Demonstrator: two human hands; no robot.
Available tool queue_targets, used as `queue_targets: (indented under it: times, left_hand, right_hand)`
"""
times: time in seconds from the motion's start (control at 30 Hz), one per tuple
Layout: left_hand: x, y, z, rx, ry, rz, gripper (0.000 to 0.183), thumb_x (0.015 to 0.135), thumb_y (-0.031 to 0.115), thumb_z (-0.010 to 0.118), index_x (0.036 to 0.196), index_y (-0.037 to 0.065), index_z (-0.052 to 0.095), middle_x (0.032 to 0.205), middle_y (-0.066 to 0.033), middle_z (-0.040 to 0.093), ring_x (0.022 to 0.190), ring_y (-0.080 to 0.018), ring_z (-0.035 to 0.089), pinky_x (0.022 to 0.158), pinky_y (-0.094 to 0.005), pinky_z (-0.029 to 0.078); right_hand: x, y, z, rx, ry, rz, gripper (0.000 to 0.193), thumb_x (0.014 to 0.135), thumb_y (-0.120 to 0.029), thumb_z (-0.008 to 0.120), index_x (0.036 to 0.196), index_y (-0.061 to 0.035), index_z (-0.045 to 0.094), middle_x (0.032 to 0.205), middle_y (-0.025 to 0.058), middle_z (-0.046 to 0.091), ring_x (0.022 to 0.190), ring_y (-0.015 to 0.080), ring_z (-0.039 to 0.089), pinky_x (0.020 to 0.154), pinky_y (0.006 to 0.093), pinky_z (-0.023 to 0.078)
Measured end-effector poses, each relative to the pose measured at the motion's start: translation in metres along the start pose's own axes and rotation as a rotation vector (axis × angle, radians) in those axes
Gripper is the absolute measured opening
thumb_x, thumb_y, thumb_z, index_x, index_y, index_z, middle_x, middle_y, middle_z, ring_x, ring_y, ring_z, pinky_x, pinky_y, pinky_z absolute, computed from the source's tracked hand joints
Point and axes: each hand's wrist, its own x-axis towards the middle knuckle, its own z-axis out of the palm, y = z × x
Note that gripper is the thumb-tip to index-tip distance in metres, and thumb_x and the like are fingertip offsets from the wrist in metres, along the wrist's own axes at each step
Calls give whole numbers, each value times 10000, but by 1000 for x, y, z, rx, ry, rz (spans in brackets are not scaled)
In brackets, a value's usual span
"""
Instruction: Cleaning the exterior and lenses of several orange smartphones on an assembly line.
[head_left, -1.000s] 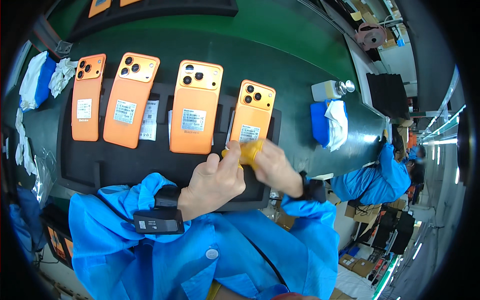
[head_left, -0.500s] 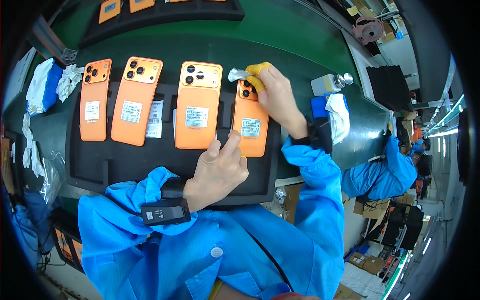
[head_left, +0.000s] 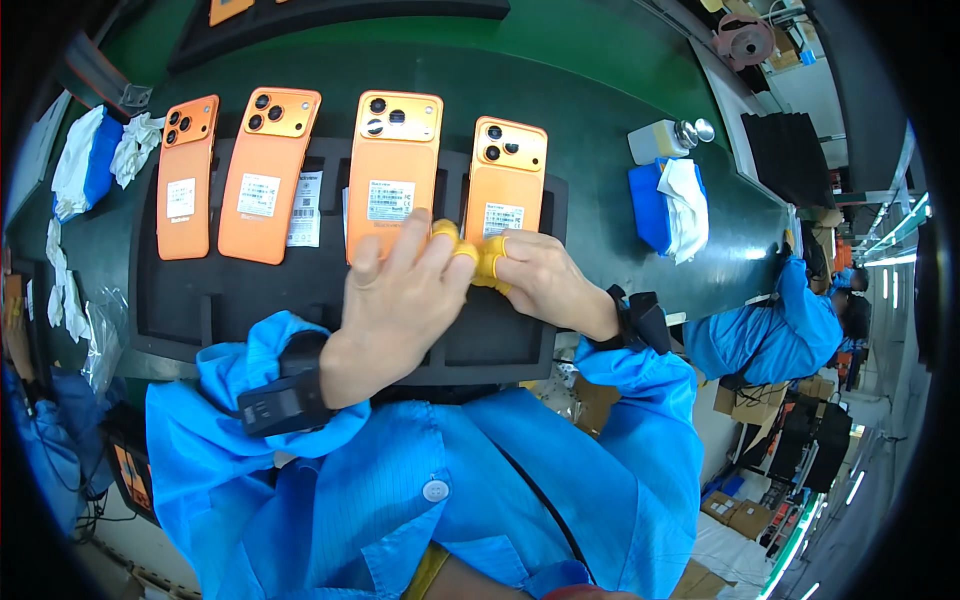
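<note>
The rightmost orange phone [head_left: 515, 180] lies camera-end away from me, its lower end covered by my hands. My left hand [head_left: 400, 300] reaches over the third phone [head_left: 395, 160]. Two of its fingertips, in yellow finger covers, are pinched together, while the other fingers stretch forward. Against them press the closed, yellow-covered fingertips of my right hand [head_left: 550, 285], at the rightmost phone's lower end. What lies between the fingertips is hidden. Farther left are a second phone [head_left: 268, 185] and a leftmost phone [head_left: 187, 190]. All have white labels on their backs.
Under the phones is a black tray [head_left: 270, 300] on a green table [head_left: 600, 130]. Blue boxes of white wipes stand left [head_left: 95, 160] and right [head_left: 650, 210], near a pump bottle [head_left: 655, 143]. Another black tray [head_left: 340, 25] is at the back. A person in blue [head_left: 775, 320] sits right.
My right hand has come down from the phone's camera end to its lower end. The white wipe it held is out of sight. My left hand has moved up and left. The view shifted slightly.
</note>
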Motion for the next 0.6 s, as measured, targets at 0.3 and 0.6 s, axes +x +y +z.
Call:
queue_targets:
  times: [0.3, 0.6]
  left_hand:
    - [-29, -60, -26, 198, -222, -61, 298, 733, 272, 696, 960, 79, 679, 1060, -34, 620, 1154, -215, 478, 886, -435, 228]
    - [-28, -44, -21, 41, -166, 167, 129, 660, 173, 624, 646, 61, 687, 699, -53, 561, 1014, -247, 495, 784, -376, 286]
  right_hand:
    - [-14, -18, -17, -11, -125, 101, 154, 664, -17, 676, 785, -25, 581, 724, 100, 514, 708, 271, 561, 614, 388, 483]
    - [139, 30, -5, -191, 430, 21, 182, 731, 14, 653, 900, -19, 595, 825, 125, 550, 763, 313, 573, 629, 380, 484]
